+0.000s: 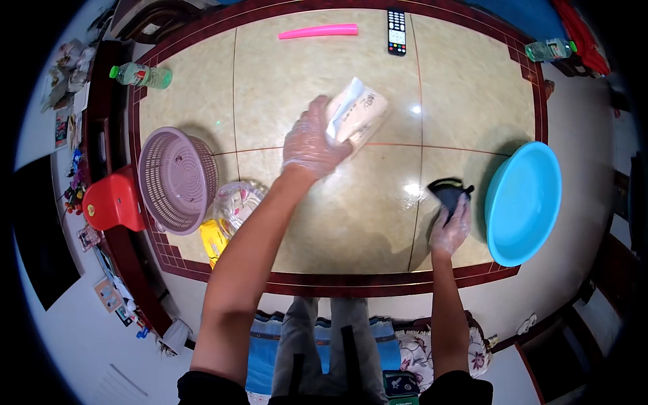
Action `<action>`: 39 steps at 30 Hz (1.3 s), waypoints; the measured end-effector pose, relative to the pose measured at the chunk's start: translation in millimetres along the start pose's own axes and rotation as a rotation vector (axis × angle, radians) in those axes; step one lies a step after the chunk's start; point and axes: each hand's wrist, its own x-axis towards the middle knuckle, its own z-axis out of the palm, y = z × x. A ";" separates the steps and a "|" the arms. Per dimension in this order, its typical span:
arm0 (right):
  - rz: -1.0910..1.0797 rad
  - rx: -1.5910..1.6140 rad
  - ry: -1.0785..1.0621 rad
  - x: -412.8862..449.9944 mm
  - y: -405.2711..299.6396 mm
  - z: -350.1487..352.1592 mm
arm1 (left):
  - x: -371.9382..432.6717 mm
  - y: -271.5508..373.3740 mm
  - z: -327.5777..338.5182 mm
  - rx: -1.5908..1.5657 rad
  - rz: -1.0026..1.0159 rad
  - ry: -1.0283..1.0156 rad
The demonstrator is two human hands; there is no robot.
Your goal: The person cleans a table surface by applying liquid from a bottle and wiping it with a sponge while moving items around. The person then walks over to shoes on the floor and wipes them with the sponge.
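My left hand (315,139), in a clear plastic glove, grips the near left side of a soft pack of tissues (362,111) above the middle of the tiled table (324,217). A white tissue sticks out of the pack's opening. In my right hand (450,228), gloved the same way, is a dark folded cloth item (448,195) with a greenish edge, at the right part of the table. What exactly this item is, I cannot tell. To its right stands a light blue plastic basin (524,202).
A mauve plastic basket (177,179), a clear plastic container (238,205) and a yellow packet (213,240) are at the left. A pink tube-like object (319,31) and a remote control (397,33) lie at the far side. Bottles (142,76) (549,50) occupy both far corners.
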 end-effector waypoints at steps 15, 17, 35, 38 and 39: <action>0.303 -0.164 0.160 36.5 -45.0 42.7 | 10.7 -170.3 -93.3 0.237 -0.163 0.646; 0.356 -0.164 0.084 56.2 -77.1 47.5 | 6.1 -176.8 -89.9 0.195 -0.186 0.601; -1.114 0.250 -0.545 -64.3 -142.7 11.7 | 6.2 -118.3 -15.2 0.268 0.253 0.058; -1.273 0.209 -0.615 -11.1 -147.8 17.5 | 45.8 -99.8 -26.7 0.206 -0.046 -0.183; -1.337 0.175 -0.655 6.9 -151.1 20.1 | 52.0 -94.1 -28.5 0.236 -0.122 -0.282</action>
